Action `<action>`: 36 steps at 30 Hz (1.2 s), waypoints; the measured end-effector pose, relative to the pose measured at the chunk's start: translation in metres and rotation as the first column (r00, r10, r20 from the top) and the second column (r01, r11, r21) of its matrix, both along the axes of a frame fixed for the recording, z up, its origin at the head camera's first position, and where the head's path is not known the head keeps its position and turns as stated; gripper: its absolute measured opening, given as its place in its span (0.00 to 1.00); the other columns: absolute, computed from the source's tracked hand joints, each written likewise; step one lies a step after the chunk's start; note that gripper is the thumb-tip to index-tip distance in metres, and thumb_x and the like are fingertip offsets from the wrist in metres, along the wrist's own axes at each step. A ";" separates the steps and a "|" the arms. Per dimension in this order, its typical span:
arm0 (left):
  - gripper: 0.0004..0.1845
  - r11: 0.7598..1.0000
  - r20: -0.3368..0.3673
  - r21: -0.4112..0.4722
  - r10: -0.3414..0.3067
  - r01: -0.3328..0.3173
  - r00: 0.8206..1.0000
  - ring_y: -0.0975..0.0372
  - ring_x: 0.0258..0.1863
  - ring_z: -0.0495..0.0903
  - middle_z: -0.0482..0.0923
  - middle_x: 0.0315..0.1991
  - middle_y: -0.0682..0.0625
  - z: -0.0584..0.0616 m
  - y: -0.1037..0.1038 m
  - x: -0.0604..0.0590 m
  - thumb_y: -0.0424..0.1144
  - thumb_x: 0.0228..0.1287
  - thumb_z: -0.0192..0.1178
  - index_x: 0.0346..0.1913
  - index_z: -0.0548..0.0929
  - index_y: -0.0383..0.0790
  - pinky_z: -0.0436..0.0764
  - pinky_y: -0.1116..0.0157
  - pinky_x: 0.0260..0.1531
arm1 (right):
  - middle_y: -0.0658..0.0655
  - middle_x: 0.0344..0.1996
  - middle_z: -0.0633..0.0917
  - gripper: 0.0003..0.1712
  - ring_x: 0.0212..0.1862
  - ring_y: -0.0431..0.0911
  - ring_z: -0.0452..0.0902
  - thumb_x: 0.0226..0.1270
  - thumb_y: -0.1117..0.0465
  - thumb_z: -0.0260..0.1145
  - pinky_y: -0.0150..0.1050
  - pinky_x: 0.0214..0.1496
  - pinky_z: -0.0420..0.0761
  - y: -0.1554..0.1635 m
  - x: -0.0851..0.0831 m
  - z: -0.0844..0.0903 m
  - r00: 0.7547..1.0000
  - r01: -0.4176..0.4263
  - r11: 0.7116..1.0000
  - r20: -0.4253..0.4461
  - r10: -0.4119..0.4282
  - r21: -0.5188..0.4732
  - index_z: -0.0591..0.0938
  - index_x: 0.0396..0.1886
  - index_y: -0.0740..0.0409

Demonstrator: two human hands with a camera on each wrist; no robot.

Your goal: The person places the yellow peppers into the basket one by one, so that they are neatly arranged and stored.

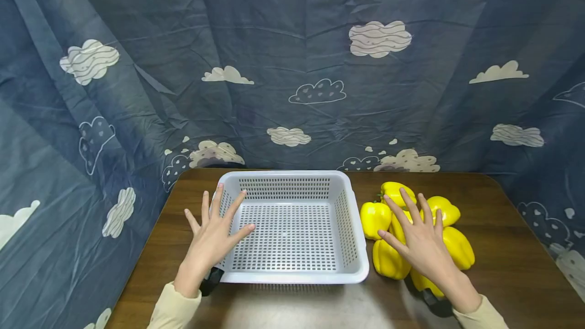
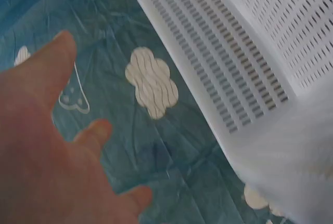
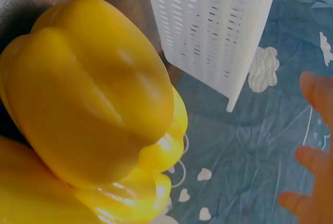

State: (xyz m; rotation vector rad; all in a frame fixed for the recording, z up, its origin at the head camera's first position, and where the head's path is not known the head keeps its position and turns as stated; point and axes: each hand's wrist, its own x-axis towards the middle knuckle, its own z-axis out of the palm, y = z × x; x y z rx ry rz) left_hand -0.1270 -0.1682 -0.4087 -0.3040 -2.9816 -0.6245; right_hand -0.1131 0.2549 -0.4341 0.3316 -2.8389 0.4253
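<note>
Yellow peppers, a little heap of them, sit on the right side of the brown bench, just beside the right wall of a white basket. The basket is plastic with slotted walls and floor, nothing in it, and it takes up the middle of the bench.

The right hand is over the pepper heap, palm down, fingers straight and spread. Can't tell from the head view whether it's actually touching the peppers or just hovering, but its grip is wide open and has hold of nothing. In the right wrist view a big pepper fills the left of the frame, with the basket corner further off and a few fingertips at the right edge, not curled round anything.

The left hand is at the near left corner of the basket, also flat and splayed, fingers reaching over the left rim. Same deal: grip open, holding nothing. The left wrist view shows the open palm with the basket wall off to the right, apart from it.

Behind and around the bench hangs a dark blue cloth printed with white clouds.
</note>
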 end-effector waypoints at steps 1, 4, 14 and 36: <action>0.41 1.000 0.005 0.008 -0.008 0.008 1.000 0.40 0.71 0.27 0.33 0.76 0.42 0.000 -0.004 0.001 0.63 0.61 0.57 0.74 0.56 0.60 0.25 0.29 0.52 | 0.60 0.75 0.46 0.44 0.71 0.68 0.36 0.62 0.38 0.62 0.72 0.60 0.30 0.000 0.000 0.001 1.000 -0.010 1.000 -0.005 0.010 -0.002 0.58 0.75 0.45; 0.40 0.999 0.026 0.035 -0.033 0.032 0.999 0.40 0.71 0.27 0.31 0.76 0.43 0.000 -0.019 0.002 0.62 0.61 0.57 0.75 0.55 0.61 0.24 0.29 0.51 | 0.60 0.74 0.48 0.44 0.71 0.68 0.38 0.62 0.40 0.63 0.71 0.61 0.31 0.003 0.001 0.004 0.999 -0.044 0.999 -0.023 0.043 -0.015 0.58 0.74 0.45; 0.41 0.980 0.110 0.184 -0.091 0.070 0.990 0.37 0.70 0.29 0.30 0.75 0.40 -0.001 -0.059 0.007 0.56 0.62 0.60 0.75 0.53 0.59 0.26 0.27 0.49 | 0.61 0.74 0.49 0.48 0.72 0.64 0.35 0.59 0.46 0.68 0.65 0.65 0.30 0.015 0.005 0.007 0.993 -0.119 0.985 -0.015 0.118 -0.129 0.56 0.75 0.46; 0.42 0.770 0.214 0.625 -0.326 0.127 0.921 0.33 0.69 0.41 0.30 0.74 0.34 -0.037 -0.105 -0.009 0.37 0.68 0.57 0.77 0.44 0.47 0.51 0.32 0.57 | 0.58 0.74 0.52 0.55 0.72 0.42 0.42 0.46 0.64 0.77 0.76 0.53 0.51 0.049 0.033 -0.005 0.981 -0.186 0.898 -0.029 0.190 -0.398 0.58 0.74 0.53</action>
